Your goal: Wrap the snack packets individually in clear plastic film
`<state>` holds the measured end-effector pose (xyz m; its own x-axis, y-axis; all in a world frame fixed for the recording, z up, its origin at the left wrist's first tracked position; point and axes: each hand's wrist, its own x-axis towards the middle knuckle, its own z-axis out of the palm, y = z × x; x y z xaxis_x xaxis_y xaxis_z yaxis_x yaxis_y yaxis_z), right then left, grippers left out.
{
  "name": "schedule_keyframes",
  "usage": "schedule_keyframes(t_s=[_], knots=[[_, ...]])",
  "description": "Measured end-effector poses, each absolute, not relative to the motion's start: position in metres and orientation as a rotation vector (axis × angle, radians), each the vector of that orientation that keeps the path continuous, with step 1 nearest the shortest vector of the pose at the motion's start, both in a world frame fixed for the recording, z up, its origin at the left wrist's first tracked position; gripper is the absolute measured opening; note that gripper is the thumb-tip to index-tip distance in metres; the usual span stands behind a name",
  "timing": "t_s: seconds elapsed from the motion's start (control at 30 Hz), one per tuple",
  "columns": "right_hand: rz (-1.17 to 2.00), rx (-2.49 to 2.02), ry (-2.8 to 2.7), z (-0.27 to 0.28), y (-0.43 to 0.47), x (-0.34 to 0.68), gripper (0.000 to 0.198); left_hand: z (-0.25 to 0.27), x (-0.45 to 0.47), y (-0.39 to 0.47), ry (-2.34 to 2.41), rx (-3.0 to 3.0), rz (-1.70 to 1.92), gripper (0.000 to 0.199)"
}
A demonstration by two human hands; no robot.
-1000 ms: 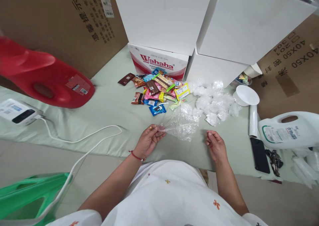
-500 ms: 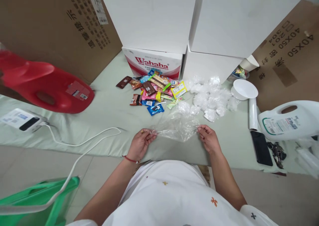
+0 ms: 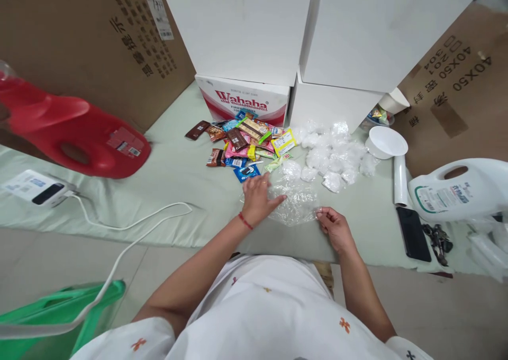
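Note:
A clear plastic bag (image 3: 296, 206) lies crinkled on the cloth in front of me. Its right edge is pinched between the thumb and fingers of my right hand (image 3: 334, 226). My left hand (image 3: 259, 197) is open over the bag's left side, thumb spread away from the fingers. Its fingertips are at the near edge of a blue snack packet (image 3: 246, 173); whether they touch it I cannot tell. Behind that packet is a heap of wrapped snacks (image 3: 238, 140), brown, pink, yellow and green. To the right of the heap sit several crumpled clear plastic bundles (image 3: 331, 159).
White boxes (image 3: 246, 32) and a Wahaha carton (image 3: 244, 98) stand behind. At left are a red jug (image 3: 99, 143), a white device (image 3: 37, 188) and its cable (image 3: 130, 227). On the right are a white bowl (image 3: 387, 142), plastic roll (image 3: 400, 180), white jug (image 3: 460, 190), phone (image 3: 413, 233) and keys (image 3: 438, 243).
My left hand has let go of the bag's left edge and moved forward and right, its fingers opening near the blue packet. The right hand keeps its pinch on the bag.

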<state>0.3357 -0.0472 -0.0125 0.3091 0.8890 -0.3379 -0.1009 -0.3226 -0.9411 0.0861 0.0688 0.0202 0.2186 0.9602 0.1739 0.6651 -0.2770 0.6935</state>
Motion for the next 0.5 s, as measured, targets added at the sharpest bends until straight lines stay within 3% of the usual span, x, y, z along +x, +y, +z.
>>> schedule_keyframes(t_s=[0.1,0.2,0.37,0.5], knots=[[0.938,-1.714,-0.796,-0.012,-0.054,0.346,0.048,0.013,0.093,0.067,1.357,2.158,0.713,0.009],[0.695,-1.864,-0.812,-0.001,-0.064,0.351,0.057,0.013,0.091,0.037,1.129,2.496,0.873,0.018],[1.361,-1.618,-0.697,0.030,-0.063,0.327,0.078,0.016,0.103,-0.016,0.531,2.880,0.772,0.016],[1.474,-1.706,-0.846,0.031,-0.049,0.306,0.075,0.014,0.112,-0.024,0.161,2.824,0.384,0.013]])
